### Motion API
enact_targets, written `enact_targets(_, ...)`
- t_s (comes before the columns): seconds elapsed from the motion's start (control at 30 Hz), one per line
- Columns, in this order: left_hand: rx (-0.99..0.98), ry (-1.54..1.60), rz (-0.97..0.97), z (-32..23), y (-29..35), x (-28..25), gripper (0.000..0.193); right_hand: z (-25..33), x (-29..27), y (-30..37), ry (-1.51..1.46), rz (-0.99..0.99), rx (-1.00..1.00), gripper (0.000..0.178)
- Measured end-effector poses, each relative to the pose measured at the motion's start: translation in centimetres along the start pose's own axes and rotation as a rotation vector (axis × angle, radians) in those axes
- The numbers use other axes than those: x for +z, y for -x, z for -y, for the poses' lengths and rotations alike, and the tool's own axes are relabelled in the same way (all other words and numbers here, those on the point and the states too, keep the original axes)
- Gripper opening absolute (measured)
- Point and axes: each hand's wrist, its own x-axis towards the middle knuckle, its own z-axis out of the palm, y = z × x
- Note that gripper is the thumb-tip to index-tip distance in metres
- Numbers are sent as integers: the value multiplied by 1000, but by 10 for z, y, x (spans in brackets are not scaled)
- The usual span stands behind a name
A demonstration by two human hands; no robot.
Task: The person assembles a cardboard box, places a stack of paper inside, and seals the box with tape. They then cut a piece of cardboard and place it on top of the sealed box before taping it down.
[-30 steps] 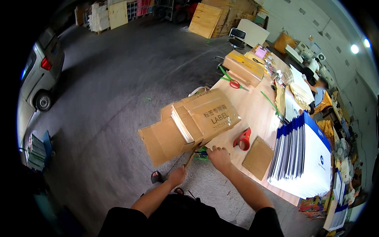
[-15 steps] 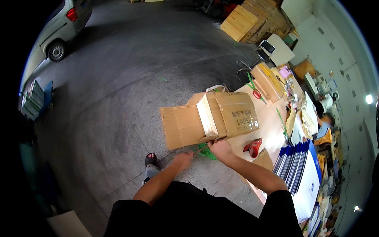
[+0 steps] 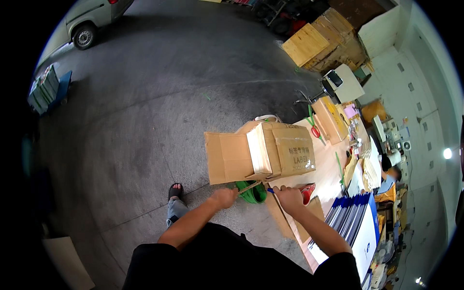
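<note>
A brown cardboard box [image 3: 295,150] lies on its side at the near left edge of the table [image 3: 319,174]. One wide flap [image 3: 229,157] stretches out to the left, and a pale stack [image 3: 259,150] shows in its opening. My left hand [image 3: 224,198] is closed on the end of a narrow cardboard strip [image 3: 250,187] that runs up to the box's near corner. In my right hand [image 3: 290,199], just right of that corner, is a slim tool with a blue end [image 3: 270,190]; the rest of it is hidden by the fingers.
Below the strip stands a green basket [image 3: 252,194]. A red tape dispenser [image 3: 308,192] is beyond my right hand, near a stack of blue-and-white folders [image 3: 350,220]. Red-handled scissors [image 3: 315,131] and another carton [image 3: 331,118] lie farther back. Someone sits at the far right.
My right hand has moved right, away from the box corner, and the blue end of its tool now shows. My left hand still grips, with the strip now plainer. The view has shifted slightly.
</note>
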Motion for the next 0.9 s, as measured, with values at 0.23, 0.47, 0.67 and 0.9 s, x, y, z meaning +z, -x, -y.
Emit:
enact_targets(0.23, 42, -95, 126, -91, 37, -26, 25, 37, 60, 76, -827, -200, 604, 33)
enact_targets(0.47, -26, 200, 417, -39, 24, 16, 28, 183, 155, 193, -1669, -315, 1263, 22)
enact_targets(0.67, -107, 828, 761, -148, -25, 72, 29, 288, 130, 208, -2088, -793, 1737, 27)
enact_targets(0.9, 401, 152, 240, -216, -80, 120, 49, 302, 125, 216, -2124, -877, 1945, 27)
